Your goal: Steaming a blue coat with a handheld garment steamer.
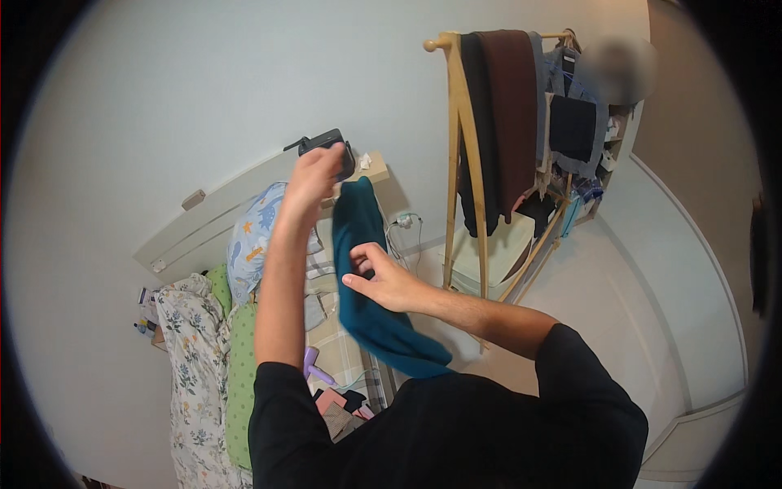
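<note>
A dark teal piece of clothing (366,305) runs long and folded in front of me, from near the headboard end down toward my black shirt. My left hand (314,174) is raised by its upper end with fingers curled, slightly blurred; whether it pinches the cloth I cannot tell. In front of the middle of the cloth is my right hand (388,281), fingers bent and thumb apart from them; no grip on the fabric shows. Behind my left hand a black device (347,168) is partly hidden.
At the left stands a bed with a headboard (177,229), a blue patterned pillow (247,244), a green dotted pillow (241,379), and a floral quilt (186,342). A purple hair dryer (317,370) lies beside folded clothes (335,412). At right, a wooden clothes rack (453,153) holds garments above a storage box (501,253).
</note>
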`<state>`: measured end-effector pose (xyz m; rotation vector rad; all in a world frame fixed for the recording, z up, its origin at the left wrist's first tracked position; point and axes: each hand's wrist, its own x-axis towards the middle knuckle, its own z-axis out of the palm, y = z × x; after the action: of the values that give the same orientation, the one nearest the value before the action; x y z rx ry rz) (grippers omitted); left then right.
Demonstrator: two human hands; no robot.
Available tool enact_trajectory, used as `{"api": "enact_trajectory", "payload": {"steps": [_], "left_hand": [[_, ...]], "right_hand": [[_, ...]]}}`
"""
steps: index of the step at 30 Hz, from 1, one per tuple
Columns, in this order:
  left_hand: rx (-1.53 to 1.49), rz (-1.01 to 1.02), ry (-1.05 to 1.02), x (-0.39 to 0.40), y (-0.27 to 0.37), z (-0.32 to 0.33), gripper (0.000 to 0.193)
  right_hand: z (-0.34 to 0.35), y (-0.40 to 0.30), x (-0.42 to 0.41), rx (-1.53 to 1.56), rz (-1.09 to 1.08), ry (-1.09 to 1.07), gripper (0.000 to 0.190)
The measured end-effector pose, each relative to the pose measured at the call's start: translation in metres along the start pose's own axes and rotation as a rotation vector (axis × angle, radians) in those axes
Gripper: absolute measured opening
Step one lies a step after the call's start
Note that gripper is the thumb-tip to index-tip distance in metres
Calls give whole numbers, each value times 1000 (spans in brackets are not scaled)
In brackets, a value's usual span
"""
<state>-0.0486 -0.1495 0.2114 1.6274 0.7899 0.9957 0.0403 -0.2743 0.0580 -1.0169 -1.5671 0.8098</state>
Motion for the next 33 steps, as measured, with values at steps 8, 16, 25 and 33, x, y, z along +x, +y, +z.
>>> {"api": "enact_trajectory", "payload": {"steps": [8, 16, 25, 33], "left_hand": [[108, 123, 68, -32, 24, -62, 34], [129, 63, -292, -38, 56, -43, 37], [176, 212, -173, -3, 61, -1, 30], [57, 539, -114, 92, 81, 48, 25]], "right_hand": [[-76, -5, 19, -674, -445, 297, 62], [-125, -30, 40, -841, -400, 84, 51], [-140, -57, 12, -907, -327, 191, 17], [-204, -121, 31, -1094, -330, 575, 15]]}}
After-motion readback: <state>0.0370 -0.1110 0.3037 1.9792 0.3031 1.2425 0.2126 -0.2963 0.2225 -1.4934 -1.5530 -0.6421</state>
